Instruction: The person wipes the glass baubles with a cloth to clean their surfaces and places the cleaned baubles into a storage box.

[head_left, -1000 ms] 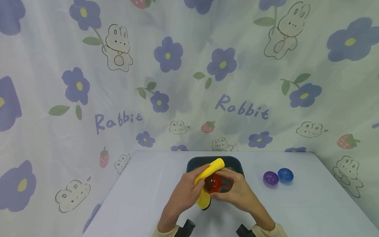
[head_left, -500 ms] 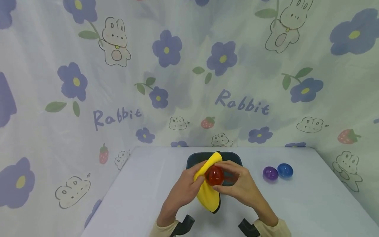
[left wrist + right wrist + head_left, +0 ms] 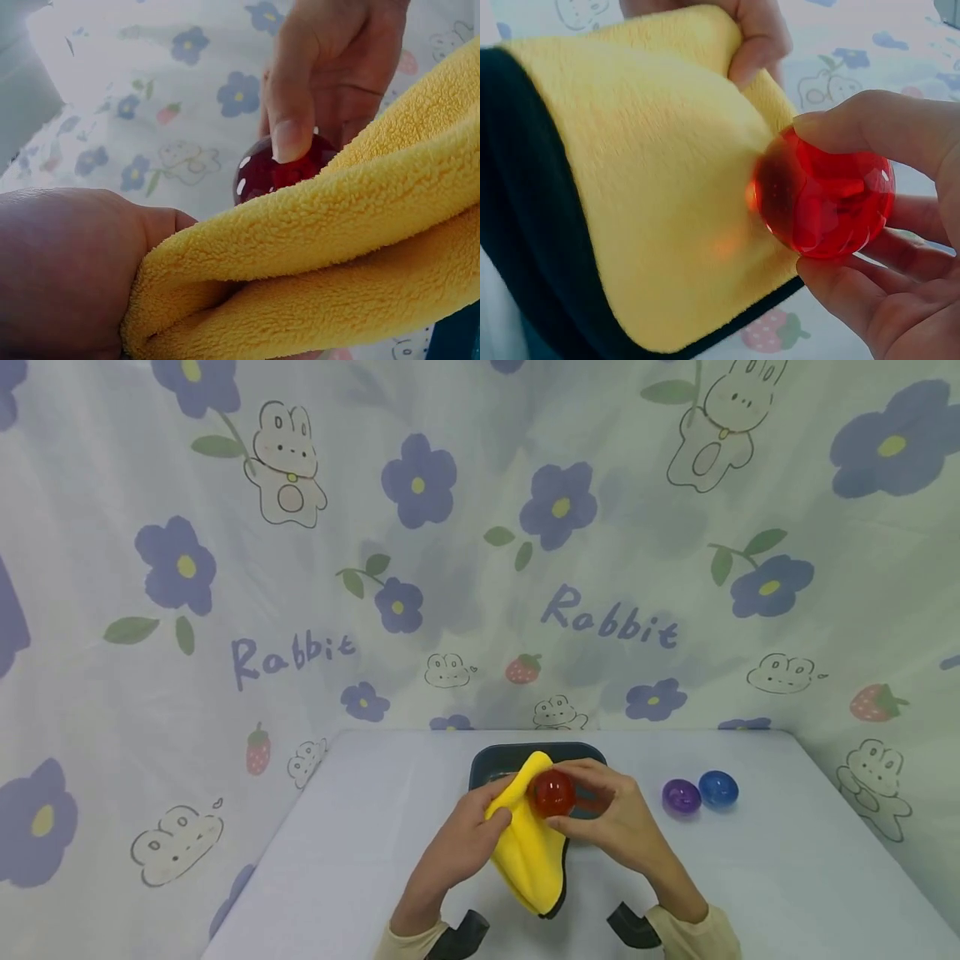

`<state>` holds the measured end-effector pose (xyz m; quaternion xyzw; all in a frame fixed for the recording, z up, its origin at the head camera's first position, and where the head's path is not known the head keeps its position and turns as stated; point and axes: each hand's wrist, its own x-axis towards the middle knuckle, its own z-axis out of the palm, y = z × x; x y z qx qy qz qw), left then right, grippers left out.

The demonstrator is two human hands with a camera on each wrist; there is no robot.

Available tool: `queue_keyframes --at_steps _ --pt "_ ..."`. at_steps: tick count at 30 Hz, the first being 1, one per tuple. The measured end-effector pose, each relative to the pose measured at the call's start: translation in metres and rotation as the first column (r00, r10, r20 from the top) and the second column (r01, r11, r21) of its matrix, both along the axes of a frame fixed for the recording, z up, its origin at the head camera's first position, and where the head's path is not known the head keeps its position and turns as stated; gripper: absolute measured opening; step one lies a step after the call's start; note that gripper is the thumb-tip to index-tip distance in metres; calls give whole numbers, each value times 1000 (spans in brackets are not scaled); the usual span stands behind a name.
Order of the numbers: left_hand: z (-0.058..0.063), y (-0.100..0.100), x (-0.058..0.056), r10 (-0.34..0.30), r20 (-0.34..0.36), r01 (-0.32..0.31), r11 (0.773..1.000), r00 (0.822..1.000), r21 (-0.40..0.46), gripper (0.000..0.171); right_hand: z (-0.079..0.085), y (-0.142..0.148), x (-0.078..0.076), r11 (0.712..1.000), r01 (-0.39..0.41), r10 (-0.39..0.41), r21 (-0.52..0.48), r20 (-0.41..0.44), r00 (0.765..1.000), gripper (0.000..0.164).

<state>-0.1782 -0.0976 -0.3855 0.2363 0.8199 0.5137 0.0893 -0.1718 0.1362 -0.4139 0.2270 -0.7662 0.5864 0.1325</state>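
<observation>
My left hand [image 3: 463, 835] pinches a fluffy yellow cloth [image 3: 528, 864] with a dark edge; the cloth hangs down in folds from thumb and fingers. In my right hand [image 3: 622, 818] is a clear red ball [image 3: 555, 794], gripped between thumb and fingertips. Seen from the right wrist, the red ball [image 3: 829, 199] is right against or just in front of the cloth [image 3: 660, 172]; whether they touch, I cannot tell. The left wrist view shows the ball [image 3: 262, 172] partly hidden behind a fold of the cloth [image 3: 315, 225].
Behind the hands stands a dark rectangular tray [image 3: 491, 758], mostly covered by hands and cloth. A purple ball [image 3: 681, 797] and a blue ball [image 3: 718, 788] lie side by side to the right on the white table [image 3: 352, 843]. A patterned curtain [image 3: 465, 568] hangs at the back.
The yellow cloth has swung from a bunched roll to hanging open lower down. The red ball has moved slightly right and up, more in front of the cloth, still in my right hand.
</observation>
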Motion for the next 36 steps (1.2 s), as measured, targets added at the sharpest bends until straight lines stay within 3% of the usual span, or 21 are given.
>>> queue_keyframes --at_steps 11,21,29,36 --pt "-4 -17 7 18 160 -38 992 987 123 51 0 4 4 1000 -13 12 24 39 999 57" --pt "-10 -48 14 -54 273 -29 956 961 290 53 6 8 -3 999 -49 49 20 12 999 60" --pt "-19 -68 22 -39 353 -95 930 935 355 56 7 8 -17 1000 -19 20 -8 48 999 59" --pt "-30 -85 31 26 421 -191 915 907 356 63 7 1 -30 998 -36 41 -53 95 995 57"
